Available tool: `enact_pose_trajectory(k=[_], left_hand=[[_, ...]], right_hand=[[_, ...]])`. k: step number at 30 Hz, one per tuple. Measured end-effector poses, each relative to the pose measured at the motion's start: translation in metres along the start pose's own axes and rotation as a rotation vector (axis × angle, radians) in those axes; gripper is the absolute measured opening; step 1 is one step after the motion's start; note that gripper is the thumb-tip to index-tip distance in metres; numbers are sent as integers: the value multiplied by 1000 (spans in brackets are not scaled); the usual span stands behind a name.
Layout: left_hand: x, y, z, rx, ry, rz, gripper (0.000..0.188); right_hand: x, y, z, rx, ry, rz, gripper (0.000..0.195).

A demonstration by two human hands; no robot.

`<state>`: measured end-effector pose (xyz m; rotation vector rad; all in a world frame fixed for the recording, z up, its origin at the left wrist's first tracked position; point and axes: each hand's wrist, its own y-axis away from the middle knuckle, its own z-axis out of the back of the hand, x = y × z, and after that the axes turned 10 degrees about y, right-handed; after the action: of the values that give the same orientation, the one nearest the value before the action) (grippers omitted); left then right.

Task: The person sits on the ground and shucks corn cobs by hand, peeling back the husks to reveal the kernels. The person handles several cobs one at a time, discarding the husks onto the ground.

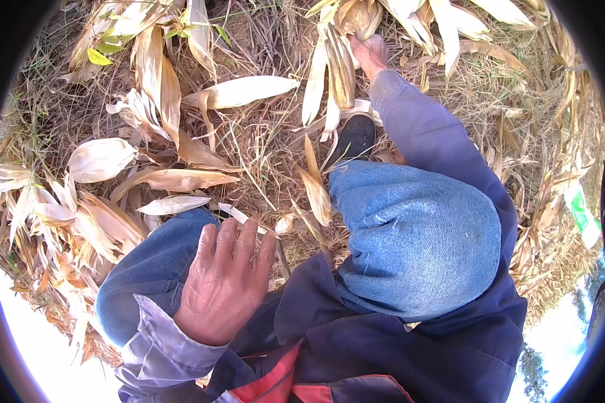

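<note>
My left hand is over my left knee, back up, fingers slightly spread and nothing visible in it. Farther out, my right hand reaches in among dry corn husks at the top of the view. It touches the base of a pale, opened husk, which hides its fingertips, so I cannot tell how firmly they are closed. Long, dry husk leaves hang beside that hand. Between my legs, a small brown husk lies on the ground.
Loose husks are heaped at the left, and a long pale one lies ahead. Dry grass and soil cover the ground. My dark shoe stands just beyond my bent right knee. A green-and-white object is at the far right.
</note>
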<state>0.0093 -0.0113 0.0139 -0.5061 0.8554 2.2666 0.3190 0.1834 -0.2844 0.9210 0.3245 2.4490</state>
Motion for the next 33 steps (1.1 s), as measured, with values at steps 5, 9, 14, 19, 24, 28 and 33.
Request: enact_pose_trajectory(k=[5,9,14,19,24,28,33], left_hand=[[-4,-1,-2,-27,-38,4,38],[-13,4,1,-51,-96,34,52],[-22,14,-3,-221,-92,89,51],[-21,11,-1,-277,280,152,41],[-20,-4,7,-284,477,239,39],[-8,-17,13,-584,909,103,66],[-15,-25,21,-693,1398,-55,83]], right_hand=[[-11,-8,-6,177,-355,-54,42],[-14,38,21,530,-889,-95,38],[5,105,72,632,-398,268,55],[64,161,128,596,324,717,75],[101,153,189,638,-39,739,67],[148,169,236,644,-104,705,62],[208,231,229,882,-347,581,74]])
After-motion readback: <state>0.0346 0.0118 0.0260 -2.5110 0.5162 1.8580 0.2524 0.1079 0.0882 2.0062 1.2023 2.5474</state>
